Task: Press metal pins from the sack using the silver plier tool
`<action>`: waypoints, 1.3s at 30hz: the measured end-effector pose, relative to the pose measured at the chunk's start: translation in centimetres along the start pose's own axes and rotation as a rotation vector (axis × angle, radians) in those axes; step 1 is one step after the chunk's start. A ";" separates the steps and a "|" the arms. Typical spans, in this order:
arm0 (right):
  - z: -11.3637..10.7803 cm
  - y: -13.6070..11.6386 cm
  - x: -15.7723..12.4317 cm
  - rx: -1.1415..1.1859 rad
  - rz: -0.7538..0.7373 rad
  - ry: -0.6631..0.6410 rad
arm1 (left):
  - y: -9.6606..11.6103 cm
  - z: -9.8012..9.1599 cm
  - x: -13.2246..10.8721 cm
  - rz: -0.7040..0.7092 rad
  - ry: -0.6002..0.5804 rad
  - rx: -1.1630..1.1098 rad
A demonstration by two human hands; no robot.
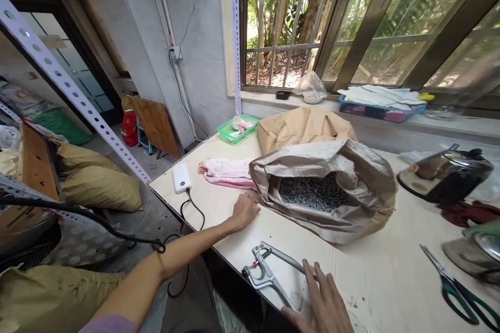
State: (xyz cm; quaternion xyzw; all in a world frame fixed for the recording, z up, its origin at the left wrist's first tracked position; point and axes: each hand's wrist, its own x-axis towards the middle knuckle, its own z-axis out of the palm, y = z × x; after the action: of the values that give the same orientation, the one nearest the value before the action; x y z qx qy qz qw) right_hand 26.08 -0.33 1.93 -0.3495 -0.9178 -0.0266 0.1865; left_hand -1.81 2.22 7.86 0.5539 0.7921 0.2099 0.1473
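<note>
My left hand [245, 212] rests on the white table just in front of a striped cloth [228, 173], near the left end of an open paper sack [367, 192]. Its fingers are bent and pressed together; what they hold, if anything, is hidden. The sack holds many small dark metal pieces [312, 191]. My right hand [322, 299] is spread at the front of the table, with its fingertips by the handle of a grey metal hand press [265, 273]. No object shows in its grip.
A white power bank [181, 177] with a black cable lies at the left. Green-handled scissors [457, 289], a kettle [449, 171] and a metal pot [474, 255] are at the right. Behind stand a green basket [237, 129] and a folded paper bag [304, 125].
</note>
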 end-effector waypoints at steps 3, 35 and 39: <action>0.8 -1.0 0.0 -0.015 0.010 0.015 | -0.1 0.1 2.1 -0.027 0.011 0.033; -1.9 0.0 -0.4 0.084 0.278 0.059 | -2.4 -2.3 -11.8 1.048 -0.353 0.342; -1.5 -0.3 -0.3 0.059 0.264 0.079 | -3.2 -2.3 -14.9 1.120 -0.425 0.376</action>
State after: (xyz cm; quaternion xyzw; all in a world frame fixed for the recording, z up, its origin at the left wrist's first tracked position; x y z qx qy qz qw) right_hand 26.61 -1.01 3.22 -0.4603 -0.8561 0.0113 0.2347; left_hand -0.38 -13.07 8.24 0.9309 0.3586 -0.0025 0.0696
